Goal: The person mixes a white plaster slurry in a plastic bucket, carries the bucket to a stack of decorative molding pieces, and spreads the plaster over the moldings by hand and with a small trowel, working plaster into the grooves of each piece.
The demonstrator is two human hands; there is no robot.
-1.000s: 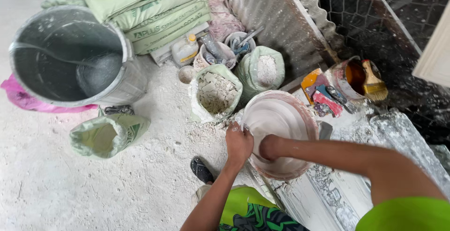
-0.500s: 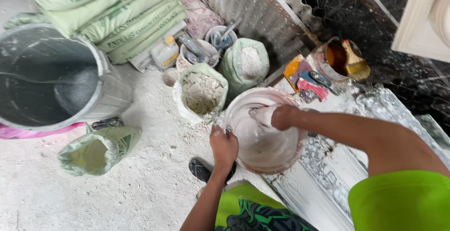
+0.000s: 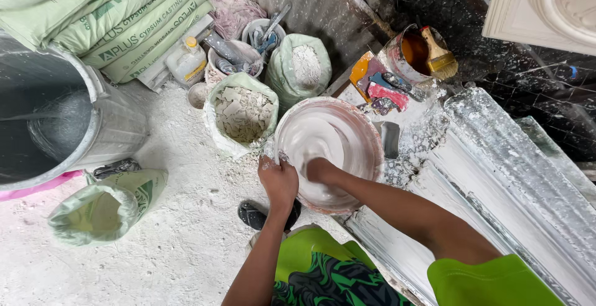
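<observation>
A round pink-rimmed basin point(image 3: 367, 133) holds smooth white wet plaster. My left hand point(image 3: 279, 178) grips the basin's near-left rim. My right hand point(image 3: 318, 170) is plunged into the white mix at the near side of the basin, with its fingers buried and hidden. Both forearms reach in from the bottom of the view. The basin rests at the edge of a plaster-crusted work surface point(image 3: 472, 175).
A sack of broken plaster chips point(image 3: 241, 114) and a sack of white powder point(image 3: 302, 65) stand beside the basin. A large metal drum of water point(image 3: 56, 126) is at left, with stacked green bags point(image 3: 105, 14) behind. An open sack point(image 3: 102, 210) lies on the floor. A pot with a brush point(image 3: 422, 51) sits at back.
The view has shifted closer. My right hand moved from the far side of the basin to its near side, stirring through the mix. My left hand keeps its hold on the rim.
</observation>
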